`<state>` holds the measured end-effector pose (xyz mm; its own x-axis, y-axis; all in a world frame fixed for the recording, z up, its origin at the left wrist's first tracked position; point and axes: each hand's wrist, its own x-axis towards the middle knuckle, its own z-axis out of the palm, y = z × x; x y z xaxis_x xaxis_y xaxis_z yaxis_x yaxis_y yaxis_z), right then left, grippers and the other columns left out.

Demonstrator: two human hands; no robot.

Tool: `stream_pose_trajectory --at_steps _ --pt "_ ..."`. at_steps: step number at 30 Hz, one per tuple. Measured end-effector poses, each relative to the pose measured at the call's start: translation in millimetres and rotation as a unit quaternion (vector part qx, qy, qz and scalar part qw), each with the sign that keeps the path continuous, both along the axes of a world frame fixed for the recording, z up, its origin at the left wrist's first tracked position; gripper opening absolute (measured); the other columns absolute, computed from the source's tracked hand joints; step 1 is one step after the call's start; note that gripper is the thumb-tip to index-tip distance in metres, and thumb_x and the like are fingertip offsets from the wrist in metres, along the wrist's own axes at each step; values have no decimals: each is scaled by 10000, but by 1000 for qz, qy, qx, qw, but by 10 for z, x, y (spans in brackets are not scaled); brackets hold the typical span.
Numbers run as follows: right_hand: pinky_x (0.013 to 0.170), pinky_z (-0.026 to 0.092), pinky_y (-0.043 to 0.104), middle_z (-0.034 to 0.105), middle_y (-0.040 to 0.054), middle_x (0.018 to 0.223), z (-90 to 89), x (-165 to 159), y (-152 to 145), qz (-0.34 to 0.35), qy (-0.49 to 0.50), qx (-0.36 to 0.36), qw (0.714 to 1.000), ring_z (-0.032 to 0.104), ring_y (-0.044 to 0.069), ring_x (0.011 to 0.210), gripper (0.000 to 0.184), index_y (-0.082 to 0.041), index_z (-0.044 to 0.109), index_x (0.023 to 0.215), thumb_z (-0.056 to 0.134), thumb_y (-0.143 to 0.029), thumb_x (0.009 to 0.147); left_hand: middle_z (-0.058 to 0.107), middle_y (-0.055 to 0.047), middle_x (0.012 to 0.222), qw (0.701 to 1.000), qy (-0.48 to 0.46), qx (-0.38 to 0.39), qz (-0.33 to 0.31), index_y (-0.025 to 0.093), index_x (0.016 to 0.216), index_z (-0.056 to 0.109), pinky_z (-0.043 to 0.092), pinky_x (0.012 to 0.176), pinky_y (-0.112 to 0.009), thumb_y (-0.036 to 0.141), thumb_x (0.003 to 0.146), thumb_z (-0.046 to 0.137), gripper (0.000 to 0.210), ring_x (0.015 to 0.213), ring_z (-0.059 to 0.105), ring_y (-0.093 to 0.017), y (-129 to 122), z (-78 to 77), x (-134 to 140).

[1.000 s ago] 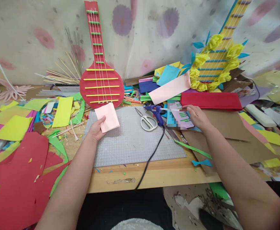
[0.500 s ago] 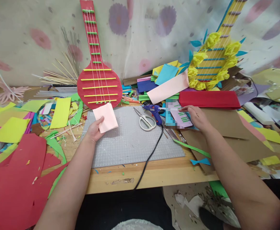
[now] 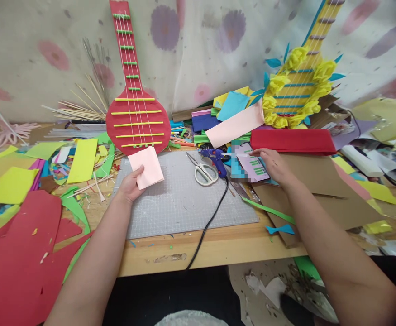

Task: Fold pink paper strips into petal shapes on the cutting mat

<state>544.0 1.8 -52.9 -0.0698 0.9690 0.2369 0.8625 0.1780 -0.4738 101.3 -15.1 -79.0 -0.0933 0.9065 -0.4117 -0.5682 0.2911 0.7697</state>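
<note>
In my left hand (image 3: 132,184) is a folded piece of pale pink crepe paper (image 3: 149,168), thumb on top, above the left part of the grey cutting mat (image 3: 180,213). My right hand (image 3: 275,164) reaches over the upper right edge of a phone (image 3: 257,168), index finger stretched out at its screen; whether the fingertip touches the screen I cannot tell. The phone's left part is pixelated. Between my hands lie white-handled scissors (image 3: 205,174) and a blue glue gun (image 3: 218,162), its black cord running down over the table's front edge.
A red paper-covered stringed instrument (image 3: 138,120) leans at the back; a yellow one with paper roses (image 3: 293,95) stands back right. Red crepe paper (image 3: 293,141) and brown cardboard (image 3: 313,181) lie at right. Coloured scraps and red sheets (image 3: 17,244) cover the left side.
The whole view has shifted slightly, so things appear a little further left. My left hand still holds the pink crepe paper, and my right hand stays at the phone.
</note>
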Motion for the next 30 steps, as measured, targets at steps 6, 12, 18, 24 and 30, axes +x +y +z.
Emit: stream_pose_trajectory --at_steps 6,12,18,24,30 --pt "997 327 410 606 68 1161 -21 33 54 -1 -2 -8 1000 462 237 1102 431 -228 586 1025 200 -374 904 698 -95 1039 1000 -9 7 4 141 1163 566 450 999 -372 150 856 477 320 1041 627 -210 -6 6 10" --pt "993 329 395 602 71 1170 13 17 101 5 -12 -13 1000 462 229 1101 451 -228 588 1017 173 -363 902 674 -112 1102 1000 -19 16 4 135 1147 573 419 1025 -407 154 850 488 310 1119 580 -235 -10 -9 1" --pt "972 342 387 640 76 1112 127 -96 24 -2 -32 -24 999 471 239 1069 432 -215 604 929 198 -358 890 668 -116 1115 1000 -17 25 -1 144 1152 569 425 1017 -403 165 833 523 323 1118 579 -240 -9 -23 -5" --pt "913 371 354 700 68 870 195 -66 -14 -33 2 -27 999 530 216 980 433 -213 594 811 189 -343 889 672 -117 1106 1000 -27 12 2 134 1145 575 435 1010 -400 159 852 481 309 1113 584 -234 -3 -18 1" --pt "973 340 375 628 80 1133 64 -68 67 -6 -26 -19 999 475 231 1081 437 -206 597 978 197 -359 895 666 -117 1121 1000 -21 16 -3 148 1179 559 446 1000 -397 170 848 494 338 1104 590 -239 -8 -19 0"
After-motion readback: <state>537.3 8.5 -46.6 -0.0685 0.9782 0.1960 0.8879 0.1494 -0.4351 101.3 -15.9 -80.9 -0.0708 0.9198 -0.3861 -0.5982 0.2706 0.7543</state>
